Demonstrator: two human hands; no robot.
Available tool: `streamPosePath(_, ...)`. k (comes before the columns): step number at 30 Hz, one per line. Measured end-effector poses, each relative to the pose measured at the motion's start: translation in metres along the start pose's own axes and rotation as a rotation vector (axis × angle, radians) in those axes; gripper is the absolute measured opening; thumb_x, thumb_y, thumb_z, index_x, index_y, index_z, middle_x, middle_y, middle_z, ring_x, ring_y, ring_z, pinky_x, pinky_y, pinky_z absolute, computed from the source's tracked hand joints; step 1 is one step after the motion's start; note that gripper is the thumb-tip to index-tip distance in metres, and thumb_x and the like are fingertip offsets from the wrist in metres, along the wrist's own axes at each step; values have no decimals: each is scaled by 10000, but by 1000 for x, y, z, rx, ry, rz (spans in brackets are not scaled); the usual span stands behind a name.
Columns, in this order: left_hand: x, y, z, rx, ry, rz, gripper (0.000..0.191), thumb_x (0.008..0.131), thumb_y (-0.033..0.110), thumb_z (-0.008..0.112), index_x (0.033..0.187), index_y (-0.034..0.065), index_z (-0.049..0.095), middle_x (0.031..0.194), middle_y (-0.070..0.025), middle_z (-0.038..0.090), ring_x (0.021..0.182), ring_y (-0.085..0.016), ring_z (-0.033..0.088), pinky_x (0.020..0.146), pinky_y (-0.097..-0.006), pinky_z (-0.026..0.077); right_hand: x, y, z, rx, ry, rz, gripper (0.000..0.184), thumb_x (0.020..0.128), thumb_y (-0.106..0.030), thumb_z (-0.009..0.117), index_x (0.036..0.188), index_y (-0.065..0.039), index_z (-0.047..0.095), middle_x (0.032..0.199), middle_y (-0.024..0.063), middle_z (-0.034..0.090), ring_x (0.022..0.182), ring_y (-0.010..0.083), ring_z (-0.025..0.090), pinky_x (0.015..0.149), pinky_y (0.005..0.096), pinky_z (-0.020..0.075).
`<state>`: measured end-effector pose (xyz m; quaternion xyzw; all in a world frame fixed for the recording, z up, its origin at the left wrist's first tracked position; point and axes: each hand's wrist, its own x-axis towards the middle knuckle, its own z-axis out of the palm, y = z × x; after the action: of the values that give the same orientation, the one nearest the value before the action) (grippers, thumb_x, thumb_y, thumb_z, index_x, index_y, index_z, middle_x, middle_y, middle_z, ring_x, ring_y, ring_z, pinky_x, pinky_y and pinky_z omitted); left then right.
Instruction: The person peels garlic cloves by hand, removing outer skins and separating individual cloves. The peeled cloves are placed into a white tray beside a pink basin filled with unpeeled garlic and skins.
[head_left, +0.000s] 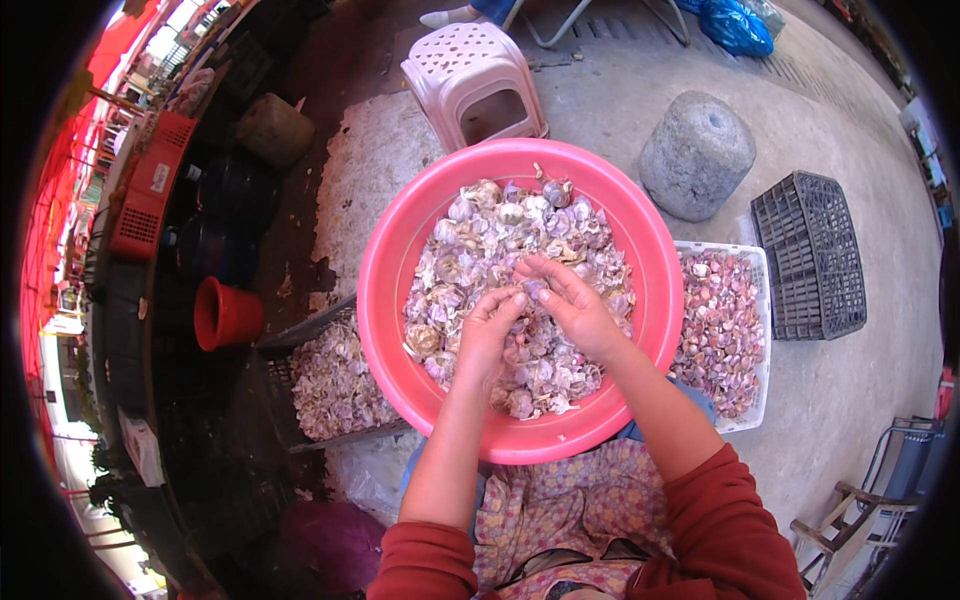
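In front of me a large pink plastic basin (649, 225) is filled with loose garlic bulbs (450, 266) and papery purple-white skins. Over its middle, my right hand (574, 304) holds a small purplish piece of garlic (533, 288) between thumb and fingers. My left hand (487, 326) meets it from the left, its thumb and forefinger pinched at the piece's near edge. The fingers partly cover that piece, so its full shape is hidden. On the basin's right, a white plastic crate (763, 337) contains many separated reddish garlic cloves (716, 322).
Left of the basin, a dark crate (281, 390) holds garlic skins (337, 379). A red bucket (225, 313) lies beyond it. A pink plastic stool (480, 79), a stone block (697, 154) and black crates (810, 255) stand around. A person's foot (448, 16) shows at the top.
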<state>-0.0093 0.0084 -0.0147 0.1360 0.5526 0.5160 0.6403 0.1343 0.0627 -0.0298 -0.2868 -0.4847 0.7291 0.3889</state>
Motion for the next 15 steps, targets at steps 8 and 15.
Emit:
streamPosePath(8, -1, 2, 2, 3, 43, 66, 148, 885, 137, 643, 1020, 83, 621, 797, -33, 647, 502, -66, 535, 371, -154, 301, -2, 1, 2, 38, 8, 28, 375, 935, -43, 503, 1307, -21, 468, 1286, 94, 539, 1160, 173, 513, 954, 306, 434)
streamPosePath(15, -2, 1, -2, 92, 53, 59, 170, 858, 150, 682, 1015, 85, 666, 805, 5, 652, 591, -25, 526, 465, -168, 377, -3, -1, -7, 220, 34, 136, 311, 963, -127, 517, 1253, -15, 515, 1076, 38, 595, 919, 115, 570, 753, 256, 465)
